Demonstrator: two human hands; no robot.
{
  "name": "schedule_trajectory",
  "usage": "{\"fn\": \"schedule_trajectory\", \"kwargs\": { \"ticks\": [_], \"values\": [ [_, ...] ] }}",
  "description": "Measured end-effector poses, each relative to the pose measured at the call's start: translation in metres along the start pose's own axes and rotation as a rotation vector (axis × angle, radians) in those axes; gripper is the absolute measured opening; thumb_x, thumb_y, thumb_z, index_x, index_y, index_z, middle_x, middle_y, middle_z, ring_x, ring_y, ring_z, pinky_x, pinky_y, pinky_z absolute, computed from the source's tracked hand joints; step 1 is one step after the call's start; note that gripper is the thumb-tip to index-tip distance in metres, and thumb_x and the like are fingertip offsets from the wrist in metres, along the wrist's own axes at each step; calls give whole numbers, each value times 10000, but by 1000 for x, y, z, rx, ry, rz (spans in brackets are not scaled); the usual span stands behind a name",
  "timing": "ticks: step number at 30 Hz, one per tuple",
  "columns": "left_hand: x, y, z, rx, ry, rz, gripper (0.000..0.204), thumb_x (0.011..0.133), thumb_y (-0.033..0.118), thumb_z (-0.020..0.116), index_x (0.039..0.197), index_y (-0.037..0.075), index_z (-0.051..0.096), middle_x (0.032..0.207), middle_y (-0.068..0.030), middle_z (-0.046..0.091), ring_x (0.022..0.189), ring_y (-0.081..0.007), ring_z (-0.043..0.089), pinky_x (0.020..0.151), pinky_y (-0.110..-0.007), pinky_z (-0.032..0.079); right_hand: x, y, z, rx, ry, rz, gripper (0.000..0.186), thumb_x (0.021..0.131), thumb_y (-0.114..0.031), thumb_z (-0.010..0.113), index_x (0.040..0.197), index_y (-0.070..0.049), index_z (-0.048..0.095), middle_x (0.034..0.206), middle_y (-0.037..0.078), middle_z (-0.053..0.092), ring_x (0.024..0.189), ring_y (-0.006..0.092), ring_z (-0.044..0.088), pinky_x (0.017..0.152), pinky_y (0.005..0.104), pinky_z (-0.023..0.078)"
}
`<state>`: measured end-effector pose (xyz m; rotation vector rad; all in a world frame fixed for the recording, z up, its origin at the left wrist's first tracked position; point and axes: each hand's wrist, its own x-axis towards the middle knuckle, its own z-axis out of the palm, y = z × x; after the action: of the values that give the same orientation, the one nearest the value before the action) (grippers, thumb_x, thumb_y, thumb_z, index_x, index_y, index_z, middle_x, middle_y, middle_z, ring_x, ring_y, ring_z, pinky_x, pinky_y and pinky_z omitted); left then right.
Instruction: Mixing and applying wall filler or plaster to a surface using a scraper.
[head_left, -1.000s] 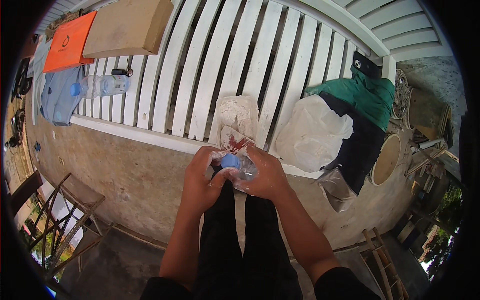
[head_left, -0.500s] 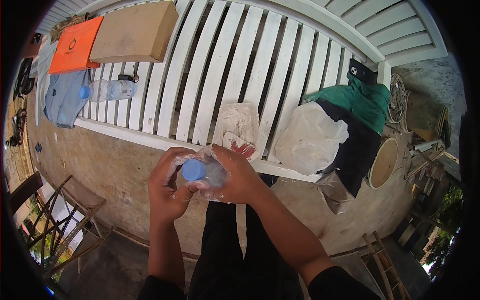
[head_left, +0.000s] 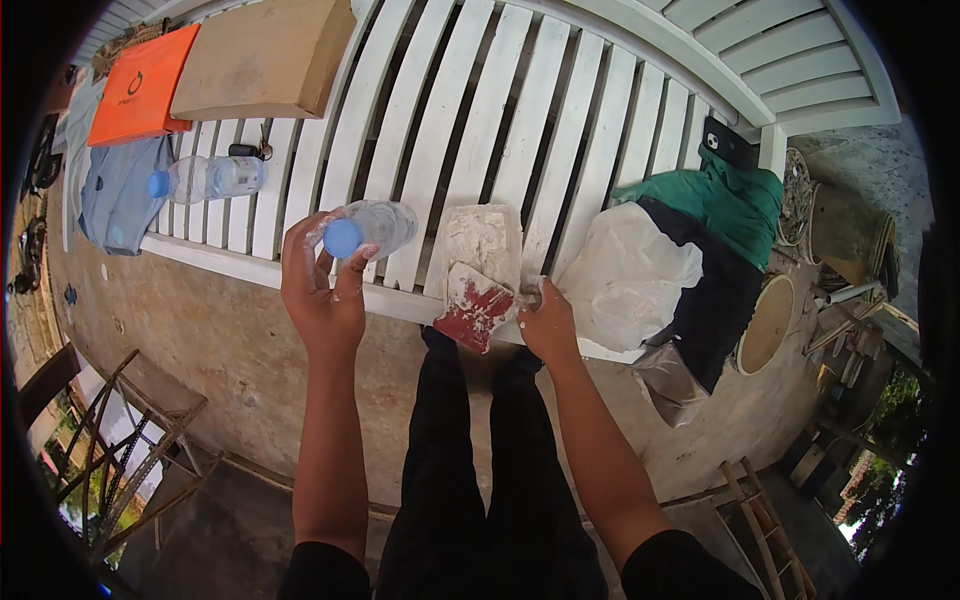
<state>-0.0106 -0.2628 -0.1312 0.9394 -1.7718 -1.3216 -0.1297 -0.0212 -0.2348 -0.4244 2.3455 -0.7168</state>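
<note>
Head view: left hand (head_left: pixel 322 290) gripping clear bottle (head_left: pixel 372 228) with blue cap, centre-left of frame, cap on. Right hand (head_left: pixel 547 322) pinching edge of red-and-white bag (head_left: pixel 476 305) over slatted white surface (head_left: pixel 520 120), frame centre. Pouring seemingly not begun; second bottle (head_left: pixel 205 178) lying upper left.

bottle (head_left: pixel 368 228) left of trowel (head_left: pixel 478 305), on bench (head_left: pixel 560 120)

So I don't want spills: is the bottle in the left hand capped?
Capped: a blue cap sits on the clear bottle that the left hand holds.
</note>
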Motion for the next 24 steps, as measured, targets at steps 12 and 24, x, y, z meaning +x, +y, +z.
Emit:
{"fn": "schedule_trajectory", "kwargs": {
  "ticks": [12, 24],
  "values": [
    [-9, -4, 0, 181, -95, 42, 379, 783, 24, 743, 1118, 8, 566, 1179, -153, 550, 1092, -281, 571, 919, -379, 480, 15, 11, 14, 144, 13, 28, 454, 876, -254, 667, 1166, 88, 594, 1054, 294, 647, 981, 413, 645, 854, 436, 508],
    [-51, -1, -14, 247, 162, 87, 335, 925, 120, 531, 1241, 15, 498, 1279, -161, 508, 1163, -264, 516, 979, -377, 412, 12, -3, 0, 4, 80, -96, 196, 812, -143, 669, 898, -9, 556, 837, 200, 670, 792, 418, 645, 709, 470, 510]
  ]
}}
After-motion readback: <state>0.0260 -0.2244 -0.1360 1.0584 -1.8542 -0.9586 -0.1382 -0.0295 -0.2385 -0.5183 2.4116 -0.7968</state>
